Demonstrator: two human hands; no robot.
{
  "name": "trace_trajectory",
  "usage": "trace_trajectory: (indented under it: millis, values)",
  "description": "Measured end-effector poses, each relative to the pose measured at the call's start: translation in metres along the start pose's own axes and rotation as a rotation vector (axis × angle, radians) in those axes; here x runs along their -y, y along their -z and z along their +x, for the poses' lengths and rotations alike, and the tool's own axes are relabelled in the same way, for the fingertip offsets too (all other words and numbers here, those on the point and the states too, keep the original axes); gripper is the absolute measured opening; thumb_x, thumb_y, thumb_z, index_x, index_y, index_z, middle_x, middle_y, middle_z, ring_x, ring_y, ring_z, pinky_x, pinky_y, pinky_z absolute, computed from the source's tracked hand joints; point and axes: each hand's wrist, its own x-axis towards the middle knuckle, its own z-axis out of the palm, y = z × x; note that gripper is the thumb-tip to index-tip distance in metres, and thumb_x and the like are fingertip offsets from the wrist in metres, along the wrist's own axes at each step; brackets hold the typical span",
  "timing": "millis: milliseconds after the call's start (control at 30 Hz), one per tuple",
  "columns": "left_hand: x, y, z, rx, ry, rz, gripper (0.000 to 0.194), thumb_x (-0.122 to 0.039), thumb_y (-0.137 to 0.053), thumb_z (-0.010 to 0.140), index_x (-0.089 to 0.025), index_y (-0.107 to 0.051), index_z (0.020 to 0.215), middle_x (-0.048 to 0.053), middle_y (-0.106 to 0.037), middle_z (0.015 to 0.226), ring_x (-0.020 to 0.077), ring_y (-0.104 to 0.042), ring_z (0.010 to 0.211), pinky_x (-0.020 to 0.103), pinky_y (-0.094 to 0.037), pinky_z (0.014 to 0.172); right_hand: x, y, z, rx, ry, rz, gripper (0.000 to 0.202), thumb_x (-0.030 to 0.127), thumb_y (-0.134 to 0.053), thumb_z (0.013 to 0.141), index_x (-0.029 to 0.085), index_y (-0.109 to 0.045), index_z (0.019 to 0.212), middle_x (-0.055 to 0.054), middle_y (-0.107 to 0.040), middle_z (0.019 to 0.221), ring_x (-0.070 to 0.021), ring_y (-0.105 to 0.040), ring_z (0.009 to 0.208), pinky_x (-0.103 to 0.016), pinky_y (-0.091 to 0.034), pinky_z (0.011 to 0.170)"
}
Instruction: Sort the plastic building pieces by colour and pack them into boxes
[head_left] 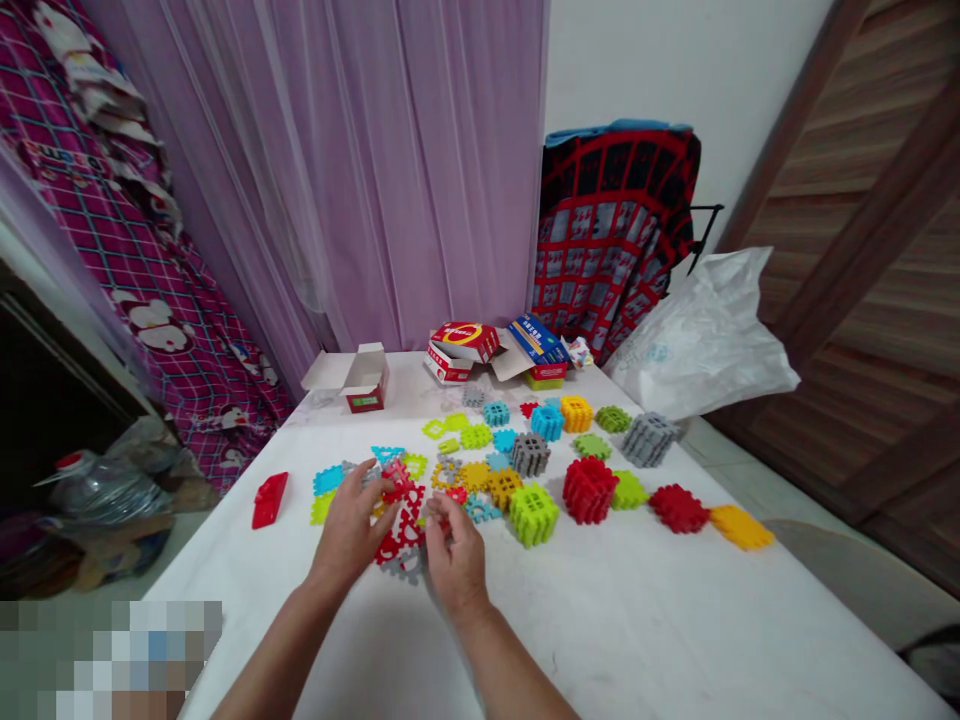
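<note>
Both my hands meet at a cluster of red interlocking plastic tiles (403, 515) near the front middle of the white table (645, 620). My left hand (346, 530) grips the red piece from the left. My right hand (455, 562) pinches its right side, with grey tiles (401, 570) just beneath. Loose flat tiles in yellow, cyan and green lie right behind the hands. Assembled cubes stand further right: a lime green cube (533, 514), a red cube (589, 489) and a grey cube (648, 438).
A red flat piece (269, 499) lies alone at the left. Open cardboard boxes (465, 350) and a small open box (358, 378) sit at the table's far edge. A white plastic bag (701, 340) rests at the back right. A purple curtain hangs behind.
</note>
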Motion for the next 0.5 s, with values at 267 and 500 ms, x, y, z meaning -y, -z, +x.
trace_trajectory:
  millis: [267,500]
  values:
    - [-0.028,-0.013,-0.055,-0.083,0.126,-0.688,0.025,-0.039,-0.063,0.078,-0.026,-0.069,0.098,0.007,-0.064,0.127,0.0260,-0.059,0.119,0.044,-0.047,0.102,0.003,0.002,0.003,0.094,-0.275,0.273,0.030,0.037,-0.061,0.080,0.017,-0.068,0.101,0.000,-0.067,0.068,-0.0134,-0.062,0.057,-0.024,-0.051,0.054]
    - [-0.048,-0.017,-0.065,-0.071,0.606,-1.008,0.055,-0.064,-0.061,0.070,-0.017,-0.067,0.098,0.004,-0.068,0.065,0.0188,-0.064,0.053,0.023,-0.038,0.034,-0.001,-0.002,-0.001,0.074,-0.438,0.491,0.038,0.044,-0.066,0.076,0.018,-0.062,0.104,0.003,-0.061,0.063,-0.0126,-0.057,0.050,-0.022,-0.046,0.043]
